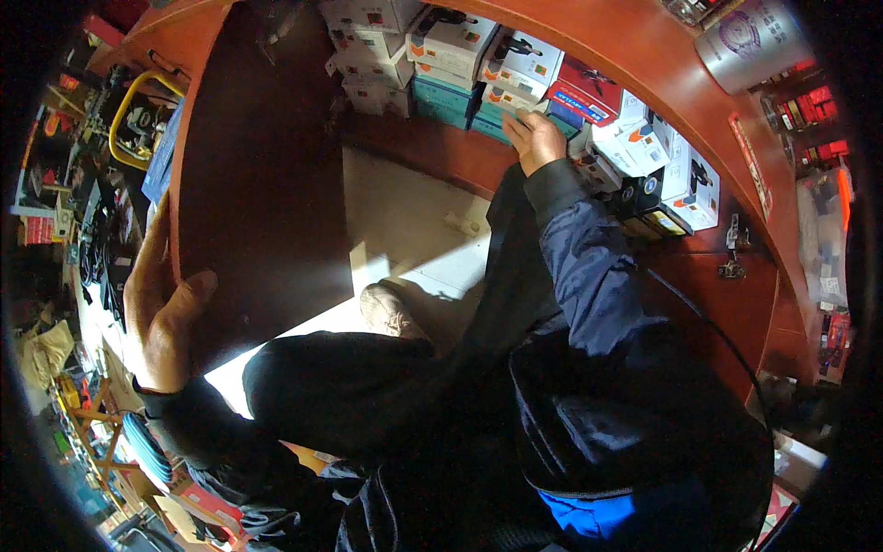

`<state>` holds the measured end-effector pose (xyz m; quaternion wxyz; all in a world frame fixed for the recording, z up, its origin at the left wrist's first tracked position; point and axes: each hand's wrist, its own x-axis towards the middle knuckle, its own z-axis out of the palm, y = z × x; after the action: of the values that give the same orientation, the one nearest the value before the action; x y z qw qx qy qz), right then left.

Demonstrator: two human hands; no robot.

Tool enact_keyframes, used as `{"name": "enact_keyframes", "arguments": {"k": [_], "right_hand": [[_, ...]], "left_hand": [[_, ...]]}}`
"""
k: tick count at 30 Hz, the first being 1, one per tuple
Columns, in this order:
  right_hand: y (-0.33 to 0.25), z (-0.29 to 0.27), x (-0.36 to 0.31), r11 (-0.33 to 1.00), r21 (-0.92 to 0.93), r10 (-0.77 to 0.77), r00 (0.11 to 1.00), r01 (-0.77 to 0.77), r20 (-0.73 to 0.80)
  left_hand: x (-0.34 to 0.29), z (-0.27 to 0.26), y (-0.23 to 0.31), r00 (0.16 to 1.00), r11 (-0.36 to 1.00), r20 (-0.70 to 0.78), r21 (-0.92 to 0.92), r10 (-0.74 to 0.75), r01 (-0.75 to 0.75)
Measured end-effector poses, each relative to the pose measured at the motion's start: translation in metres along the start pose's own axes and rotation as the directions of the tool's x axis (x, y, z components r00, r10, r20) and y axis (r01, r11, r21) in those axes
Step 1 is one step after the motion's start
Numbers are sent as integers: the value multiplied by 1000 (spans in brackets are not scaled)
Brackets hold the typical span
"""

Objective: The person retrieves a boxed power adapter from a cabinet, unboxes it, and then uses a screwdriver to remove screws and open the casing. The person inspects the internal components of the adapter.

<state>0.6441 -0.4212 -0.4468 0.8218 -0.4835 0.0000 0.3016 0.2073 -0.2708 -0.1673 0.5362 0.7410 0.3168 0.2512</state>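
My left hand is closed round the edge of a dark brown wooden cabinet door, its thumb on the inner face and its fingers along the other side. My right hand reaches into the cabinet with its fingers stretched out. Its fingertips are right by the stacked white and teal boxes; I cannot tell whether they touch. Just right of that hand lies a red box. More white boxes stand farther right, beside a black box.
A reddish-brown countertop arches over the cabinet, with a silver canister on it. A metal hinge sticks out at the right. My shoe rests on the pale floor. A yellow-rimmed container stands beyond the door.
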Motion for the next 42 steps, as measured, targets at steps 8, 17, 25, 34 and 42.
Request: {"name": "enact_keyframes", "arguments": {"k": [8, 17, 25, 34, 42], "right_hand": [[-7, 21, 6, 966, 255, -25, 998, 38, -56], [-17, 29, 42, 826, 562, 122, 988, -47, -96], [-47, 59, 53, 927, 312, 256, 959, -208, -120], [-25, 47, -104, 992, 94, 81, 994, -88, 76], [-13, 53, -209, 888, -433, 376, 782, -153, 496]], "left_hand": [[-5, 0, 0, 997, 994, -50, 99, 53, -48], [-37, 62, 69, 901, 711, 34, 602, 433, -364], [51, 150, 15, 781, 765, 623, 485, 39, -424], [117, 150, -80, 956, 963, 294, 261, -6, -75], [110, 145, -54, 875, 858, 462, -381, -147, 345]]}}
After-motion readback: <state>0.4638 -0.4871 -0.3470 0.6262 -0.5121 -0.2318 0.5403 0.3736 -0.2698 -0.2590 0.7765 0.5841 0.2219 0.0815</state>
